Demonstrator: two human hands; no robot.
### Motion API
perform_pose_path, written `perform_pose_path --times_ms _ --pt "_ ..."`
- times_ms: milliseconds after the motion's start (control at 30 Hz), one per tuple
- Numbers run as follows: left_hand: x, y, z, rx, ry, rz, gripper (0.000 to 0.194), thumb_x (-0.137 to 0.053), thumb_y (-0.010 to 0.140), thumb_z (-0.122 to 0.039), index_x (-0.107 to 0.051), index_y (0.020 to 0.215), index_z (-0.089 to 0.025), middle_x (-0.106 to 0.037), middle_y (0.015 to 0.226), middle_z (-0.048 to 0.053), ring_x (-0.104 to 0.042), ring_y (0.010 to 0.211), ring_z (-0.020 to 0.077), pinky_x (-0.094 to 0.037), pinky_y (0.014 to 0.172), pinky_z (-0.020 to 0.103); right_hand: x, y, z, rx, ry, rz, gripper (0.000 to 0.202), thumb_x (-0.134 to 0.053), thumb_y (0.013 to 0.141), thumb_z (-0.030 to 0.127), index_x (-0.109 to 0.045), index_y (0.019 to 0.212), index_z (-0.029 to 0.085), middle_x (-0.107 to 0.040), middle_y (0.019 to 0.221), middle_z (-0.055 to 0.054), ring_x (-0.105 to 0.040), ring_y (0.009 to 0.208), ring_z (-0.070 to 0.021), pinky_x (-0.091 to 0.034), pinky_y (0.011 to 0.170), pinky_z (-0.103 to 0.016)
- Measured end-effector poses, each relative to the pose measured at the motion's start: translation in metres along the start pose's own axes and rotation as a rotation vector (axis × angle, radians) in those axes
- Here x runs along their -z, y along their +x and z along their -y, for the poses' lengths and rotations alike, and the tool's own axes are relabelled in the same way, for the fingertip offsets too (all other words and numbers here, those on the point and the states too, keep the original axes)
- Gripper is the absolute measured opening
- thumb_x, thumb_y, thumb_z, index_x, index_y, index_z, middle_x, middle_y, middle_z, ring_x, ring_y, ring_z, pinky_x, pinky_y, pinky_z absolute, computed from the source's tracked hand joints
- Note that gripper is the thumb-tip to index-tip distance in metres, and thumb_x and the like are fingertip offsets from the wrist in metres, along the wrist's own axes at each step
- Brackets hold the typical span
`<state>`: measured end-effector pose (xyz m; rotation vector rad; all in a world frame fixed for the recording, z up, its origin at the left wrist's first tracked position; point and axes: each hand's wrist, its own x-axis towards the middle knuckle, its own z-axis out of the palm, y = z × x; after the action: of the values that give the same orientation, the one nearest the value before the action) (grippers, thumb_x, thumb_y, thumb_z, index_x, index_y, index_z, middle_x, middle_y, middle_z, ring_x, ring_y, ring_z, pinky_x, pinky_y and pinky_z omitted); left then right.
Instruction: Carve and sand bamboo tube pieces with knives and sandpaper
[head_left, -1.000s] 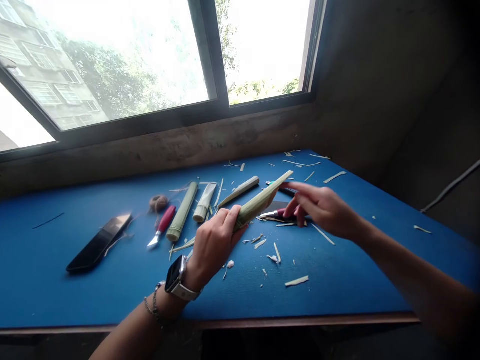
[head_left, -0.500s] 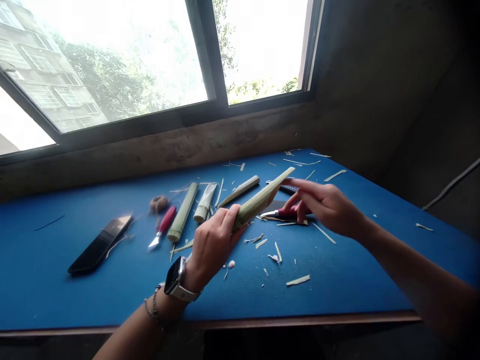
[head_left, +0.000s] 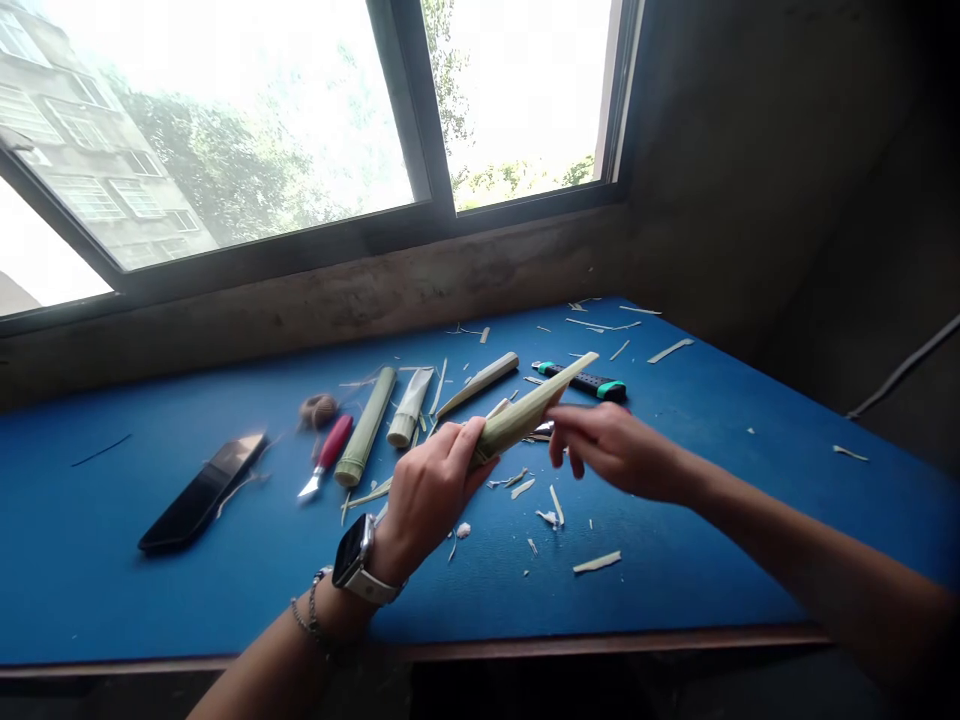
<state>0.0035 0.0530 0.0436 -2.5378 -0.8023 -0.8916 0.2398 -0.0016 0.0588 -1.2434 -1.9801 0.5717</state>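
My left hand wraps round the lower end of a green bamboo piece, cut at a slant to a long thin tip. The piece is raised above the table, its tip to the upper right. My right hand is at the cut underside, fingers partly bent and apart. Its index finger seems to touch the bamboo; I see no tool in it. Behind this hand a knife lies on the table, mostly hidden. Just beyond is a black and green utility knife.
On the blue table lie a bamboo tube, a shorter bamboo piece, a pointed bamboo piece, a red-handled knife, a twine ball and a black phone. Several shavings are scattered about. A window stands behind.
My right hand has moved left and slightly down, from near the bamboo's tip to its cut underside. The tip has dipped a little. The utility knife is now less covered.
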Motion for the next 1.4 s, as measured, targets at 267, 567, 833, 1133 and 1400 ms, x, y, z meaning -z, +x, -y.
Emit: perform_pose_path --times_ms 267,567,833,1133,1400 --pt "0.002 0.002 0.004 0.24 -0.55 0.134 0.039 -0.053 0.085 -0.035 -0.048 0.12 -0.017 -0.062 0.109 0.007 -0.06 0.091 0.0169 -0.05 0.074 0.026 0.048 -0.005 -0.011 -0.115 -0.123 -0.71 0.026 -0.046 0.087 0.037 -0.054 0.105 0.02 -0.06 0.066 -0.001 -0.056 0.05 -0.0118 -0.049 0.047 -0.026" --pt "0.0 0.004 0.005 0.42 -0.927 0.321 0.042 -0.052 0.085 -0.041 -0.05 0.119 -0.017 -0.061 0.09 0.004 -0.055 0.07 0.012 -0.044 0.057 0.021 0.023 0.0 -0.003 -0.145 0.123 -0.41 0.023 -0.05 0.084 0.042 -0.051 0.082 0.02 -0.055 0.057 0.002 -0.054 0.048 -0.0104 -0.048 0.043 -0.023" --pt "0.003 0.005 0.0 0.302 -1.158 0.674 0.029 -0.047 0.087 -0.042 -0.053 0.092 -0.014 -0.054 0.07 -0.001 -0.053 0.056 0.0085 -0.042 0.051 0.019 0.021 -0.002 -0.002 -0.212 0.621 -0.197 0.035 -0.038 0.088 0.049 -0.054 0.1 0.021 -0.059 0.076 -0.001 -0.058 0.057 -0.0109 -0.048 0.046 -0.022" --pt "-0.001 0.007 0.011 0.43 -1.388 0.863 0.037 -0.05 0.082 -0.05 -0.051 0.095 -0.015 -0.058 0.081 0.004 -0.059 0.063 0.0118 -0.047 0.054 0.022 0.016 0.001 -0.005 -0.205 0.721 -0.264 0.025 -0.044 0.086 0.038 -0.056 0.095 0.018 -0.054 0.064 0.001 -0.053 0.049 -0.0101 -0.046 0.043 -0.022" --pt "-0.002 0.007 0.012 0.453 -1.307 0.821 0.037 -0.051 0.082 -0.048 -0.051 0.101 -0.016 -0.058 0.081 0.002 -0.055 0.057 0.009 -0.044 0.048 0.02 0.021 0.0 -0.009 -0.179 0.501 -0.195 0.03 -0.044 0.086 0.041 -0.062 0.093 0.018 -0.062 0.075 -0.003 -0.059 0.058 -0.0118 -0.05 0.048 -0.024"
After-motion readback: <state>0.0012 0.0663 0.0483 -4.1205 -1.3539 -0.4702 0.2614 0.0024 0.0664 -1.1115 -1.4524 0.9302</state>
